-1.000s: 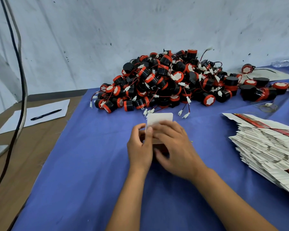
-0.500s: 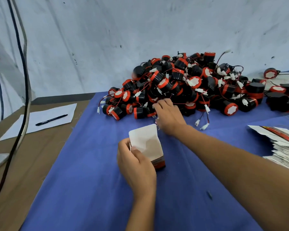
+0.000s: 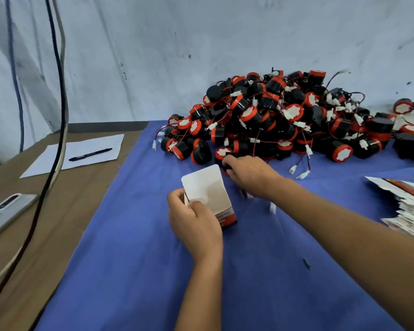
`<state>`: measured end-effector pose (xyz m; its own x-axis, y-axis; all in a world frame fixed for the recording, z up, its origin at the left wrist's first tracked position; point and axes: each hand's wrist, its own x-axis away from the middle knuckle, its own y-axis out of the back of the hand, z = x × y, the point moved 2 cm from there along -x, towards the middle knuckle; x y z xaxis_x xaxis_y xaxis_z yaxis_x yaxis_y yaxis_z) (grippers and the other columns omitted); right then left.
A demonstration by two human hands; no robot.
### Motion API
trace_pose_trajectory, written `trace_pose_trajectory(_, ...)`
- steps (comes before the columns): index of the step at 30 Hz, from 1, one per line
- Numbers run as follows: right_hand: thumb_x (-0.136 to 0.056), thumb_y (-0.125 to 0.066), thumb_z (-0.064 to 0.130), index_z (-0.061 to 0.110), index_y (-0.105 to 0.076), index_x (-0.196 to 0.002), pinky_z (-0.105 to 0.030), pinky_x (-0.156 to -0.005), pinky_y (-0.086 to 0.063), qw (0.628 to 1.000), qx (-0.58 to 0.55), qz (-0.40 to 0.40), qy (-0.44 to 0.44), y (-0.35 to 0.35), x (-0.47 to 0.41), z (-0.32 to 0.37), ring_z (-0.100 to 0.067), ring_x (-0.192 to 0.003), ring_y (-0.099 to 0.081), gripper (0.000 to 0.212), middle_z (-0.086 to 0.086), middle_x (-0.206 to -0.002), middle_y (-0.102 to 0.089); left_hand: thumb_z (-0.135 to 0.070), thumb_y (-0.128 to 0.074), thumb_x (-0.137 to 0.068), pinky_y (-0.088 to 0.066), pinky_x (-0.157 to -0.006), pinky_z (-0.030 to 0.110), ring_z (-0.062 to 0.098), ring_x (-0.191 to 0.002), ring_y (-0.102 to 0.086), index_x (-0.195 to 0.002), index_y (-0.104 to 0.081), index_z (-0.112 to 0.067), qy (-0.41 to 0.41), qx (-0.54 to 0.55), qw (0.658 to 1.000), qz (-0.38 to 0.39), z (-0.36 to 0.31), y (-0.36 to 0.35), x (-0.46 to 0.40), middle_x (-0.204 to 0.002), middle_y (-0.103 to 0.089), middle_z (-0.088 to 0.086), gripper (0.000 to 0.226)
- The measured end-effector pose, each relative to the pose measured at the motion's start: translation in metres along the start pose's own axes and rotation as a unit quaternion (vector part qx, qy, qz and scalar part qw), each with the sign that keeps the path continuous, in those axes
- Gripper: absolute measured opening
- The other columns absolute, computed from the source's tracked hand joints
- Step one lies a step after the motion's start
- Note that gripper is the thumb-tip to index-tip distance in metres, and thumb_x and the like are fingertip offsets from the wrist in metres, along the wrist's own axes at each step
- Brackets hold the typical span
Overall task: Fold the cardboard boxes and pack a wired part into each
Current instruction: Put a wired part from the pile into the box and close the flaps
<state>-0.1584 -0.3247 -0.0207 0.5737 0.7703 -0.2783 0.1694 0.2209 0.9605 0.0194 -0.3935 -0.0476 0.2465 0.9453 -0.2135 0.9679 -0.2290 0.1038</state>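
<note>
Left hand [image 3: 194, 219] holds 1 folded cardboard box [image 3: 207, 193] upright on the blue cloth of the table [image 3: 134, 271], fingers curled round its side, top flap standing open. Right hand [image 3: 247, 173] reaches to the near edge of the pile of wired parts [image 3: 285, 115], its grip clamped on 1 black and red part [image 3: 226, 167], mostly hidden. Nothing packed yet in this box. Stack of flat boxes [image 3: 409, 204] at right remains unfolded; most of the job looks ahead.

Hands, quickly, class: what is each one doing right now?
Left hand: grips the folded cardboard box, flap up.
Right hand: fingers curled round a black wired part at the pile's edge.
</note>
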Motion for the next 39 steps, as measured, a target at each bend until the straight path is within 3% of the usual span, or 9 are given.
trace_pose_trajectory(7, -0.100, -0.040, 0.063, -0.003, -0.056, -0.070, -0.037, -0.052, -0.032, 0.957, -0.255, 0.039, -0.135, 0.042, 0.133, -0.019, -0.016, -0.051, -0.040, 0.074, -0.012, -0.057, -0.049, 0.000, -0.046, -0.090, -0.045, -0.069, 0.037, 0.024, -0.091, -0.059, -0.100, -0.053, -0.019, -0.012, 0.017, 1.000, 0.019, -0.005, 0.001, 0.009, -0.096, -0.063, -0.005, 0.023)
trace_pose_trajectory(12, -0.089, -0.027, 0.072, 0.019, -0.048, -0.066, -0.040, -0.065, -0.039, 0.962, -0.171, -0.072, -0.198, 0.068, 0.172, -0.033, -0.028, -0.073, -0.050, 0.062, -0.006, -0.071, -0.052, -0.004, -0.049, -0.089, -0.040, -0.060, 0.030, 0.019, -0.088, -0.058, -0.101, -0.055, -0.017, -0.042, 0.022, 0.997, 0.059, -0.007, -0.002, 0.021, -0.092, -0.061, -0.011, 0.018)
trace_pose_trajectory(15, -0.087, -0.033, 0.081, 0.016, -0.048, -0.083, -0.040, -0.070, -0.047, 0.953, -0.101, 0.031, -0.285, 0.062, 0.185, -0.030, -0.033, -0.081, -0.053, 0.067, -0.008, -0.088, -0.063, -0.012, -0.049, -0.087, -0.044, -0.065, 0.032, 0.010, -0.084, -0.058, -0.101, -0.055, -0.018, -0.056, 0.023, 0.993, 0.103, -0.009, -0.006, 0.027, -0.093, -0.062, -0.013, 0.017)
trace_pose_trajectory(19, -0.075, -0.079, 0.061, 0.013, -0.050, -0.090, -0.034, -0.068, -0.041, 0.951, -0.104, 0.132, -0.260, 0.060, 0.187, -0.016, -0.031, -0.089, -0.057, 0.059, -0.007, -0.092, -0.062, -0.022, -0.044, -0.077, -0.040, -0.060, 0.012, -0.009, -0.083, -0.058, -0.098, -0.054, -0.023, -0.065, 0.043, 0.980, 0.181, -0.011, -0.011, 0.036, -0.091, -0.063, -0.017, 0.023)
trace_pose_trajectory(22, -0.077, -0.088, 0.025, 0.020, -0.069, -0.102, -0.031, -0.079, -0.053, 0.944, -0.278, 0.014, -0.177, 0.076, 0.189, -0.012, -0.022, -0.093, -0.064, 0.032, 0.000, -0.099, -0.069, -0.019, -0.042, -0.074, -0.047, -0.061, 0.022, 0.002, -0.086, -0.061, -0.096, -0.056, -0.027, -0.037, 0.077, 0.967, 0.240, -0.009, -0.016, 0.039, -0.095, -0.066, -0.013, 0.027)
trace_pose_trajectory(25, -0.079, -0.079, -0.008, 0.026, -0.068, -0.122, -0.028, -0.092, -0.056, 0.863, -0.501, -0.052, -0.043, 0.101, 0.186, 0.003, -0.017, -0.112, -0.064, 0.055, 0.002, -0.122, -0.064, -0.008, -0.046, -0.082, -0.050, -0.063, 0.025, 0.014, -0.085, -0.061, -0.099, -0.059, -0.022, -0.014, 0.115, 0.951, 0.287, -0.008, -0.019, 0.040, -0.097, -0.068, -0.003, 0.026)
trace_pose_trajectory(31, -0.083, -0.081, 0.015, 0.027, -0.050, -0.135, -0.039, -0.093, -0.048, 0.955, -0.292, -0.045, 0.027, 0.108, 0.149, 0.053, -0.017, -0.115, -0.056, 0.062, 0.008, -0.129, -0.059, -0.018, -0.059, -0.089, -0.059, -0.081, 0.024, 0.012, -0.093, -0.070, -0.106, -0.065, -0.015, 0.064, 0.222, 0.900, 0.369, -0.020, -0.022, 0.054, -0.091, -0.078, -0.010, 0.019)
trace_pose_trajectory(34, -0.086, -0.070, 0.011, 0.029, -0.043, -0.135, -0.047, -0.081, -0.050, 0.987, -0.159, -0.034, -0.015, 0.100, 0.143, 0.053, -0.029, -0.106, -0.057, 0.059, 0.007, -0.127, -0.055, -0.013, -0.053, -0.093, -0.058, -0.098, 0.050, 0.032, -0.109, -0.071, -0.108, -0.069, -0.017, 0.094, 0.176, 0.903, 0.380, -0.017, -0.019, 0.052, -0.107, -0.079, 0.005, 0.022)
trace_pose_trajectory(39, -0.080, -0.053, -0.007, 0.030, -0.051, -0.126, -0.044, -0.064, -0.049, 0.993, -0.109, 0.010, -0.050, 0.099, 0.150, 0.042, -0.030, -0.082, -0.051, 0.059, -0.003, -0.115, -0.042, -0.018, -0.053, -0.078, -0.062, -0.085, 0.048, 0.028, -0.100, -0.075, -0.104, -0.071, -0.025, 0.113, 0.164, 0.896, 0.397, -0.013, -0.019, 0.052, -0.105, -0.078, 0.005, 0.033)
